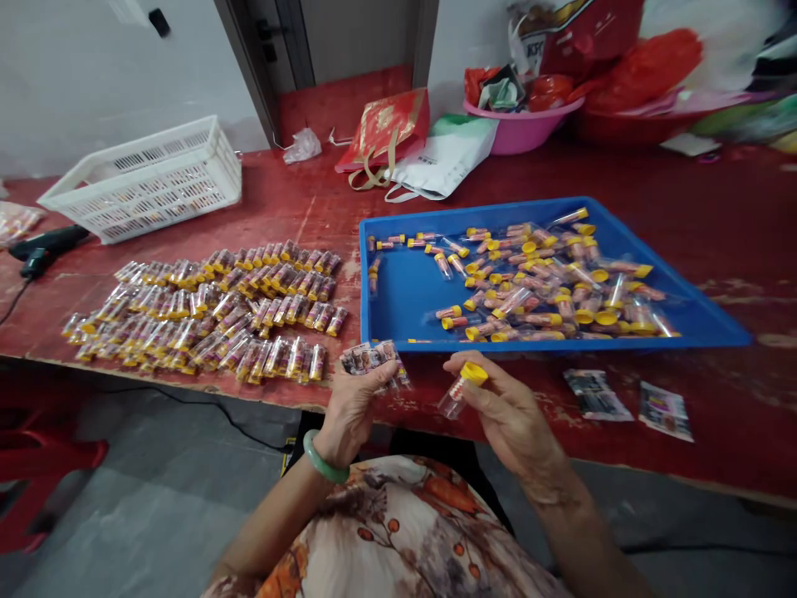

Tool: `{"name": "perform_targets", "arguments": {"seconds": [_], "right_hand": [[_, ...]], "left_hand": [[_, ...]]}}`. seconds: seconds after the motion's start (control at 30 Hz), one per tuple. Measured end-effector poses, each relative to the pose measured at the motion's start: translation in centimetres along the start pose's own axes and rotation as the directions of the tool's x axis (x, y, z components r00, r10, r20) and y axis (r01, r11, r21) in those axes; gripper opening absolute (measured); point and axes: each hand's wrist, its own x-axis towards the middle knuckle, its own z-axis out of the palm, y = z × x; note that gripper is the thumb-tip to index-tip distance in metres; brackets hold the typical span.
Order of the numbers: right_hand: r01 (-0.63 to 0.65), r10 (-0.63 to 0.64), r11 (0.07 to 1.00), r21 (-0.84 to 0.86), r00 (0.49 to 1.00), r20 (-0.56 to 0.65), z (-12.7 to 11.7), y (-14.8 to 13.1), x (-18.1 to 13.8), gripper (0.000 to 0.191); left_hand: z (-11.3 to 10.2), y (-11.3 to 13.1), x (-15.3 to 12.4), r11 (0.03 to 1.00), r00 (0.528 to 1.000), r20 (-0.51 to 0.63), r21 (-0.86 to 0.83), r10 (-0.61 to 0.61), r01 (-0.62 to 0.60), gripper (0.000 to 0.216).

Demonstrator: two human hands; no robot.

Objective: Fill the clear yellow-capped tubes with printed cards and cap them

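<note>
Head view, right hand (507, 415) pinching yellow-capped vial (464, 386), left hand (354, 399) gripping printed labels (374, 359) just beside it

Even, soft indoor light with faint shadows; wide-angle bending and blur toward the edges, centre fairly sharp.

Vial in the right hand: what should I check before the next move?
1. Vial pinched in right hand: ok.
2. Yellow cap sits on it: ok.
3. Cap fully tight: cannot tell.
4. Printed labels gripped in left hand: ok.
5. Blue tray holds more loose vials: ok.
6. Rows of wrapped vials lie in order left of the tray: ok.
</note>
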Motion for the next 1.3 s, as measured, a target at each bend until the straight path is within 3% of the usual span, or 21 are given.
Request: {"name": "perform_targets", "arguments": {"seconds": [0.17, 0.3, 0.47, 0.67, 0.87, 1.03, 1.2, 1.3], "right_hand": [[0.013, -0.014, 0.996, 0.083, 1.0, 0.009, 0.3, 0.4, -1.3, 0.021], [0.16, -0.158, 0.987, 0.018, 0.985, -0.07, 1.1, 1.1, -1.8, 0.018], [0.417, -0.439, 0.894, -0.166, 0.887, -0.139, 2.0, 2.1, -2.0, 0.019], [0.596, -0.664, 0.709, -0.377, 0.745, -0.072, 2.3, 2.0, -3.0, 0.034], [0.661, -0.716, 0.609, -0.439, 0.696, 0.055, 2.1, 1.1, -3.7, 0.035], [0.651, -0.751, 0.551, -0.523, 0.659, 0.029, 2.4, 1.0, -3.7, 0.036], [0.632, -0.812, 0.368, -0.681, 0.576, 0.095, 2.4, 1.6, -4.2, 0.045], [0.624, -0.784, 0.469, -0.625, 0.62, 0.03, 2.5, 2.0, -4.6, 0.039]], "left_hand": [[0.4, -0.6, 0.1, 0.994, 0.999, 0.001, -0.105, -0.04, 0.039, 0.041], [1.1, -0.7, -0.2, 0.981, 0.996, -0.025, -0.172, -0.091, 0.085, 0.038], [1.6, -0.8, -1.2, 0.963, 0.99, 0.028, -0.23, -0.141, 0.143, 0.034], [1.7, -0.7, -1.6, 0.951, 0.991, 0.034, -0.282, -0.127, 0.131, 0.03], [1.8, -0.7, -1.4, 0.943, 0.99, 0.016, -0.303, -0.138, 0.136, 0.033], [1.8, -0.9, -2.1, 0.946, 0.984, 0.007, -0.273, -0.181, 0.176, 0.032], [1.8, -1.1, -2.4, 0.95, 0.982, 0.012, -0.252, -0.189, 0.186, 0.036], [1.8, -1.2, -2.5, 0.951, 0.98, 0.042, -0.234, -0.196, 0.201, 0.038]]}}
